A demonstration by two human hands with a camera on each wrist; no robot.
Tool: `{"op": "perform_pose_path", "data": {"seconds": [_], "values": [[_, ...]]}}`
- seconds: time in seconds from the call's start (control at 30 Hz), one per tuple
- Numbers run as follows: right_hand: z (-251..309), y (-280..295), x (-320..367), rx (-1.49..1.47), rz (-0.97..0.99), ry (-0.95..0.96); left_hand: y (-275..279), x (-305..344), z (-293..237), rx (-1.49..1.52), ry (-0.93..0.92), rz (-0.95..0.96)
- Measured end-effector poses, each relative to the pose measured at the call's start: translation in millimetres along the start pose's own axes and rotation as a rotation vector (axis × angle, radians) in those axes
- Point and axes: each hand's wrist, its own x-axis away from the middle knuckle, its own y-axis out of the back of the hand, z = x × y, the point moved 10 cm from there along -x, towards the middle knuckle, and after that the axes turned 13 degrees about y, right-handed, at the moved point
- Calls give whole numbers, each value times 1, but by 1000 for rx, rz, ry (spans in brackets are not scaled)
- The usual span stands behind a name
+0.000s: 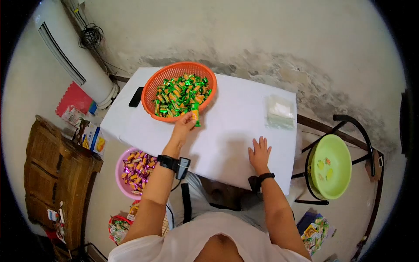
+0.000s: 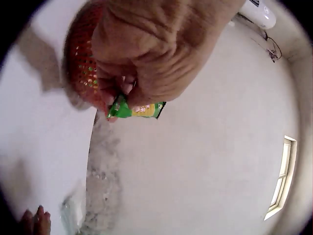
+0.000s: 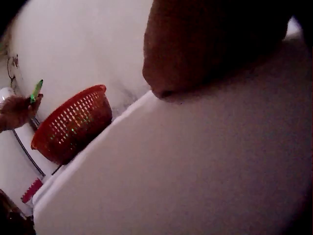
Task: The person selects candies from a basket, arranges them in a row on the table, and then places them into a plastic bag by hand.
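Note:
My left hand (image 1: pixel 184 126) pinches a small green and yellow wrapped snack (image 1: pixel 195 115) between thumb and fingers, at the near right rim of an orange plastic basket (image 1: pixel 149 89). In the left wrist view the wrapper (image 2: pixel 142 110) sticks out below the fingertips. Many similar green-wrapped snacks (image 1: pixel 176 92) fill the basket. My right hand (image 1: pixel 260 155) rests on the white-covered table (image 1: pixel 227 144), fingers straight and spread. It holds nothing. In the right wrist view, the left hand (image 3: pixel 19 112) with the snack (image 3: pixel 36 91) appears beside the basket, above table height.
A stack of clear plastic bags (image 1: pixel 280 112) lies at the table's right end. A black phone (image 1: pixel 136 97) lies left of the basket. Below the left edge stands a pink basin (image 1: pixel 121 183) of purple-wrapped snacks. A green basin (image 1: pixel 332 168) sits on a black-framed chair at right.

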Motion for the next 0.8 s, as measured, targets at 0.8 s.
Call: {"op": "perform_pose_path", "data": {"seconds": [0.8], "values": [[75,-20,-20,-1290,40,-372,-93,89,60,-579,-441,-159]]}}
